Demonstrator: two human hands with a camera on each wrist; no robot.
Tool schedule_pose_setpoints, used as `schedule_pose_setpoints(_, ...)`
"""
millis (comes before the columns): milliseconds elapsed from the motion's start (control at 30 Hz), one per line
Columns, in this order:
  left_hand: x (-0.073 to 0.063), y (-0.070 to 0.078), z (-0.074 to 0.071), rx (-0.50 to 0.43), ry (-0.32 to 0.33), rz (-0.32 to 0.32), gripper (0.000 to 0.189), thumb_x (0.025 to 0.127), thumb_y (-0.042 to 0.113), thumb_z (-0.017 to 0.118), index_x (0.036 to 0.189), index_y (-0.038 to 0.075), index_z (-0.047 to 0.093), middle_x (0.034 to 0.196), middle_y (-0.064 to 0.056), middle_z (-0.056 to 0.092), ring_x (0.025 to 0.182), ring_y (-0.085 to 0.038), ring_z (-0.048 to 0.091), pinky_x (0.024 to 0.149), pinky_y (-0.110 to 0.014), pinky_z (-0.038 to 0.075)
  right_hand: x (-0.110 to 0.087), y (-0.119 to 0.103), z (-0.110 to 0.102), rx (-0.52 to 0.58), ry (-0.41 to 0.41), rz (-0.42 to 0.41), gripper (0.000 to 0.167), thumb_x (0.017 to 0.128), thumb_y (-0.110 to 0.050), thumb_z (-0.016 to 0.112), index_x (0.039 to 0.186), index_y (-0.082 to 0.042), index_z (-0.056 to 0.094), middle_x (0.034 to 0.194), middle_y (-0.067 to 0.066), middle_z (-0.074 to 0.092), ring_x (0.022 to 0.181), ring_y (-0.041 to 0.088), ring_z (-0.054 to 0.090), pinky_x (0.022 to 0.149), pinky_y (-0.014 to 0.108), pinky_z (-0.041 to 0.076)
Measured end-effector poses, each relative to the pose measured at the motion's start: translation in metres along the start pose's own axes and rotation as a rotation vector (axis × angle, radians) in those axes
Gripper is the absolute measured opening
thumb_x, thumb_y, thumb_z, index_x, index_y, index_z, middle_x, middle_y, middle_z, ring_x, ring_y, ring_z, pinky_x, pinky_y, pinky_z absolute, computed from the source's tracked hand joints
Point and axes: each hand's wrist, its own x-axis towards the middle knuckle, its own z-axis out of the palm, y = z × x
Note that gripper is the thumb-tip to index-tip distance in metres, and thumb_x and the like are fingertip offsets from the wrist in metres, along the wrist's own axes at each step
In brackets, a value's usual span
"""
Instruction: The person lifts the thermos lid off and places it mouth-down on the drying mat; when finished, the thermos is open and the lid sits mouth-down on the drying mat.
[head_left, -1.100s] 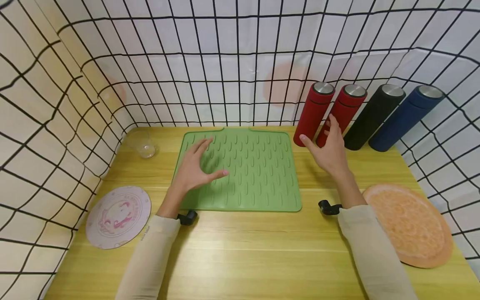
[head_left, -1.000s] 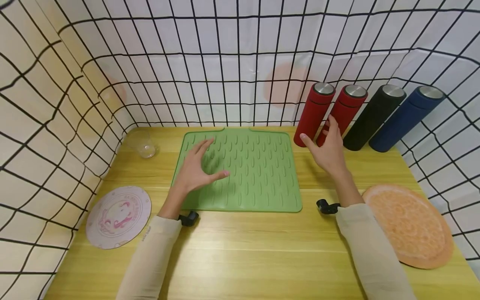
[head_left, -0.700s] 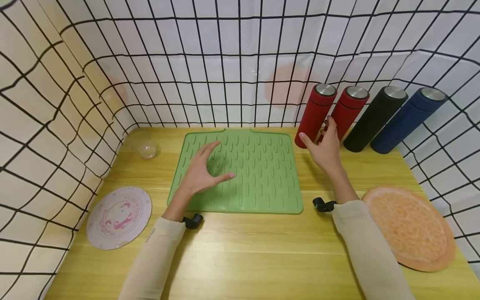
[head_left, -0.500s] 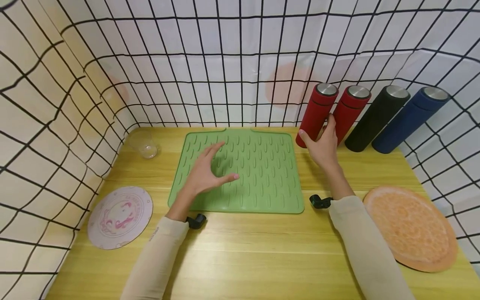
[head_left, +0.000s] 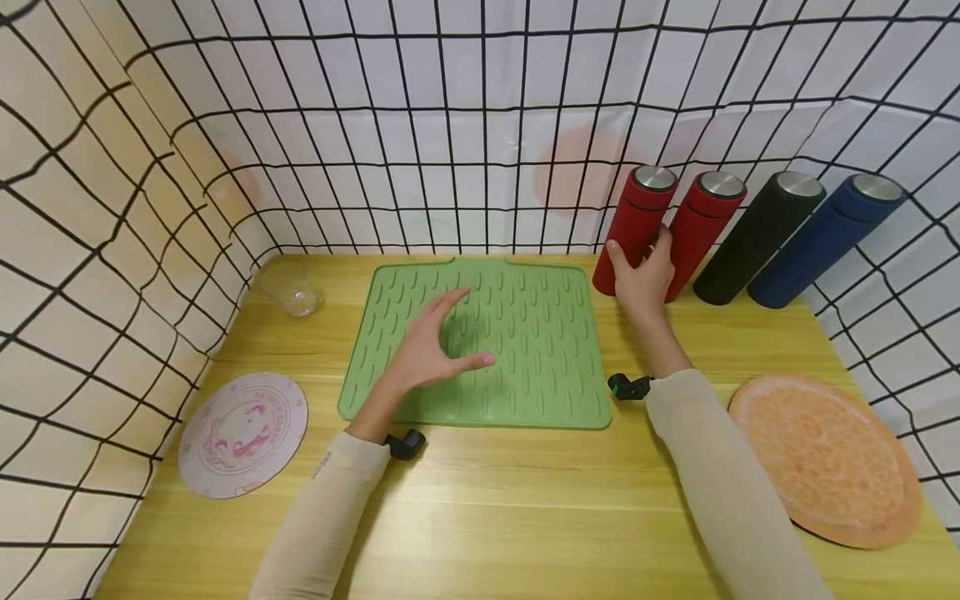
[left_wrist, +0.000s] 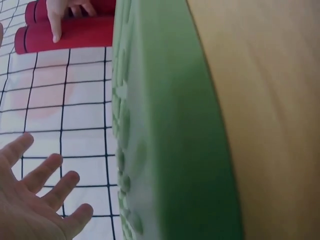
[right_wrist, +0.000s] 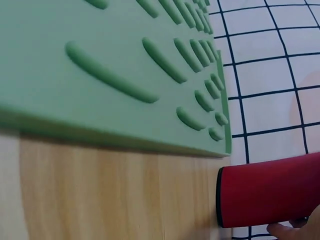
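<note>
Red bottles, two, metal lids, at the left of a row of four on the wooden surface (head_left: 510, 517); the first red bottle (head_left: 633, 221) is now in the grip of the right hand (head_left: 643, 282), thumb on its near side, fingers slipped between it and the second red bottle (head_left: 702, 221). Recent change: the right hand has moved leftward and inward from in front of the second red bottle, its gap narrowing to the width of the first; this reads as a reach become a grasp (the base looks to be on the surface, so no lift is seen). Left hand (head_left: 427, 350): has drifted rightward over the green mat (head_left: 525, 371), fingers spread, thumb well apart, holding nothing; perhaps kept ready to help. Black bottle (head_left: 757, 242) and blue bottle (head_left: 825, 246), one each, upright to the right, untouched. Glass (head_left: 298, 298), one, clear, back left. Round mats, two: pink-and-white mat (head_left: 243, 437) at left, orange mat (head_left: 825, 458) at right, both well apart from the hands.
</note>
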Motion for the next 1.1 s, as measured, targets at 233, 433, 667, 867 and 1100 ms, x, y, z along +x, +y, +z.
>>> schedule_pose_setpoints(233, 0.004, 0.012, 0.002, -0.034, 0.0, 0.034, 0.11, 0.067, 0.087, 0.07, 0.16, 0.052, 0.021, 0.17, 0.004, 0.026, 0.156, -0.033, 0.028, 0.116, -0.07, 0.032, -0.011, 0.001, -0.007, 0.059, -0.016, -0.044, 0.072, 0.093, -0.043, 0.076, 0.153, -0.028, 0.041, 0.152, -0.001, 0.052, 0.137, 0.023, 0.052, 0.116, 0.045, 0.044)
schedule_pose_setpoints(433, 0.007, 0.02, 0.002, -0.039, 0.012, 0.062, 0.114, 0.064, 0.097, 0.061, 0.16, 0.052, 0.019, 0.17, 0.005, 0.026, 0.155, -0.033, 0.029, 0.116, -0.07, 0.031, -0.029, -0.005, -0.014, 0.093, -0.086, -0.12, 0.071, 0.09, -0.041, 0.079, 0.151, -0.032, 0.045, 0.15, -0.002, 0.054, 0.138, 0.022, 0.052, 0.117, 0.046, 0.045)
schedule_pose_setpoints(667, 0.009, 0.034, 0.0, -0.059, 0.049, 0.11, 0.114, 0.063, 0.1, 0.057, 0.16, 0.053, 0.02, 0.169, 0.009, 0.028, 0.155, -0.028, 0.03, 0.118, -0.068, 0.03, -0.051, -0.016, -0.021, 0.15, -0.147, -0.195, 0.068, 0.089, -0.028, 0.083, 0.149, -0.027, 0.051, 0.148, 0.0, 0.057, 0.135, 0.027, 0.058, 0.117, 0.044, 0.046)
schedule_pose_setpoints(867, 0.01, 0.046, -0.005, -0.109, 0.098, 0.183, 0.111, 0.066, 0.098, 0.058, 0.16, 0.049, 0.025, 0.167, 0.011, 0.032, 0.154, -0.023, 0.032, 0.118, -0.064, 0.032, -0.07, -0.022, -0.027, 0.206, -0.22, -0.218, 0.07, 0.089, -0.019, 0.083, 0.151, -0.024, 0.051, 0.145, 0.003, 0.059, 0.125, 0.026, 0.064, 0.104, 0.03, 0.055)
schedule_pose_setpoints(1100, 0.01, 0.064, -0.018, -0.196, 0.167, 0.283, 0.111, 0.068, 0.092, 0.064, 0.16, 0.04, 0.031, 0.162, 0.011, 0.04, 0.147, -0.015, 0.041, 0.119, -0.054, 0.037, -0.091, -0.031, -0.031, 0.241, -0.345, -0.284, 0.066, 0.089, -0.014, 0.081, 0.149, -0.023, 0.055, 0.141, 0.005, 0.061, 0.122, 0.018, 0.061, 0.101, 0.018, 0.053)
